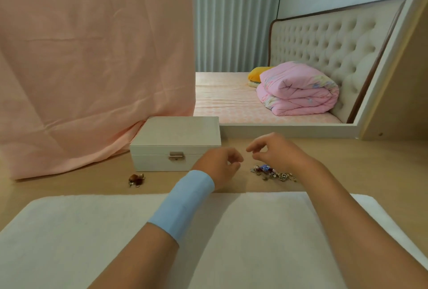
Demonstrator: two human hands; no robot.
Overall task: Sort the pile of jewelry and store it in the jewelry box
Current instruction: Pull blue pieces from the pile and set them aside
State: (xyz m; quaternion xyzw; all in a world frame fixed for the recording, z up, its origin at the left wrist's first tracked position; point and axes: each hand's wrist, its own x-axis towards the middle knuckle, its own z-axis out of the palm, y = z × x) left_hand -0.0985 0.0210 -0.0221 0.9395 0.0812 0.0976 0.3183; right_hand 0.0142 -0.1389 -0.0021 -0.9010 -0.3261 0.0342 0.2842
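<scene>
Hovering close together over the wooden surface [347, 168], the left hand [220, 166], with a blue band [185, 205] on its wrist, and the right hand [275, 149] both curl their fingers [254, 147], thumb and forefinger tips nearly meeting; whether they pinch anything is too small to tell. The jewelry pile [273, 173] lies on the surface just beneath the right hand. A brown piece [136, 180] sits well apart to the left, before the closed white jewelry box [176, 136].
</scene>
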